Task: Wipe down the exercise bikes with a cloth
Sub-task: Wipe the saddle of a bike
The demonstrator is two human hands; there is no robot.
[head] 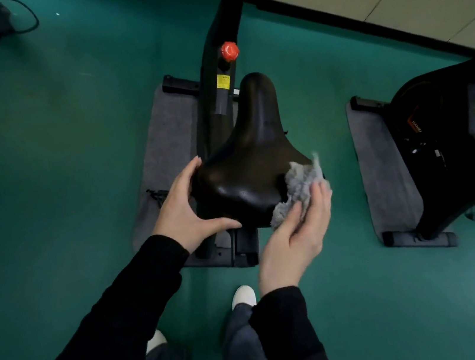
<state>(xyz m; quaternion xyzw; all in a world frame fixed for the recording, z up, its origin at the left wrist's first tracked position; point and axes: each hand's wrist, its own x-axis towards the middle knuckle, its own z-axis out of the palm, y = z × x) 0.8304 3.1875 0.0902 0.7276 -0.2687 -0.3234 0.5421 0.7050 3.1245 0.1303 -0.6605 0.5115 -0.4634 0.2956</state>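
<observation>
Now left hand (184, 207) grips saddle (251, 159) at its rear-left edge, fingers curled; right hand (298, 238) holds grey cloth (302, 182) against saddle's rear-right corner.

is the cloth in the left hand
No, the right hand holds the grey cloth against the saddle at its rear right edge, while the left hand grips the opposite side.

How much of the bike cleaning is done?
Nothing looks plainly finished yet. Right now the right hand presses the cloth on the saddle at its back edge, while the left hand holds the saddle. Probably left to do: the frame and the second bike on the right.
</observation>
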